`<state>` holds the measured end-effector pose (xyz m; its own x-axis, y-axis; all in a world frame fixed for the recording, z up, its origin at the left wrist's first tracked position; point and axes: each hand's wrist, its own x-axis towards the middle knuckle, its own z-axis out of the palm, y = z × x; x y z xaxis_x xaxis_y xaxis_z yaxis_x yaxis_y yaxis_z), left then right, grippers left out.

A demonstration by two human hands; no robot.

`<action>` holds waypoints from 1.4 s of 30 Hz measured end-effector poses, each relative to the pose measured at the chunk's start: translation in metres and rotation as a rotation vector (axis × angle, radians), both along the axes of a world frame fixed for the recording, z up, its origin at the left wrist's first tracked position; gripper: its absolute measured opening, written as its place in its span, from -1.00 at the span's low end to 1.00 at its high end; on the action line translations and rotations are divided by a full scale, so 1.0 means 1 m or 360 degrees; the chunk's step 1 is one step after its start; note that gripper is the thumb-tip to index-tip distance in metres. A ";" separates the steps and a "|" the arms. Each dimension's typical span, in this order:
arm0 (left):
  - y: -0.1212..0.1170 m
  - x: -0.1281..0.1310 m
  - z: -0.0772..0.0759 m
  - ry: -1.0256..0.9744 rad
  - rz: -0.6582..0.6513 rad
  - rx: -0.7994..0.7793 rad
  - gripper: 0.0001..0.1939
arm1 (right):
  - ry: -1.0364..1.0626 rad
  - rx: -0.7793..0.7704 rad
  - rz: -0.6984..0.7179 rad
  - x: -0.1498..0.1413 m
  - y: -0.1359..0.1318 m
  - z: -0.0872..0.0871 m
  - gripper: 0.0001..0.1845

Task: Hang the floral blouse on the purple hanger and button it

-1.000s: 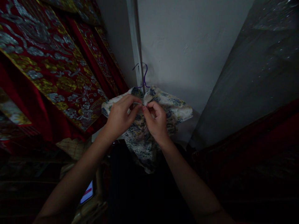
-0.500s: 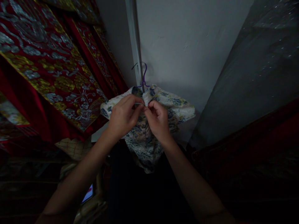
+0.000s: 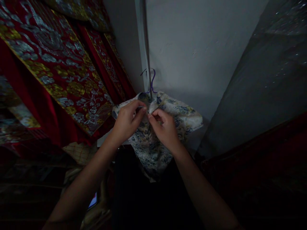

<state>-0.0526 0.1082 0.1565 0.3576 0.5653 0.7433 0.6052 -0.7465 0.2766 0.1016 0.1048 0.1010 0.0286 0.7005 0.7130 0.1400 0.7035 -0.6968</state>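
A white shirt (image 3: 153, 153) with a blue and yellow floral print hangs on a purple hanger (image 3: 153, 78) in front of me. My left hand (image 3: 128, 119) pinches the shirt's front edge just below the collar. Close beside it, my right hand (image 3: 164, 126) pinches the opposite front edge, thumb and forefinger together. The fingertips of both hands are a small gap apart. Any button or fastener between them is too small and dark to make out.
Red cloth (image 3: 69, 70) with silver and gold embroidery hangs at the left. A pale wall (image 3: 192, 48) stands behind the shirt. Clear plastic sheeting (image 3: 254, 76) covers something at the right. A lit phone (image 3: 92, 200) lies at the lower left.
My hands have drawn slightly apart at the fingertips, each still pinching its side of the shirt front. The whole view has shifted a little, so the scene sits further right.
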 end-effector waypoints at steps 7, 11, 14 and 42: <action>0.002 0.005 -0.009 0.0093 -0.0038 0.0258 -0.86 | 0.0092 -0.0305 0.0175 0.004 0.005 0.000 -0.69; 0.002 0.008 -0.011 0.0049 -0.0053 0.0270 -0.86 | 0.0213 -0.0328 0.0180 -0.001 0.012 -0.006 -0.65; 0.004 0.006 -0.011 0.0051 -0.0074 0.0157 -0.87 | 0.0323 -0.0320 0.0244 -0.001 0.013 -0.007 -0.66; 0.023 0.032 -0.059 -0.0777 -0.0274 -0.0221 -0.78 | 0.0651 -0.0588 0.0328 0.005 0.013 0.010 -0.76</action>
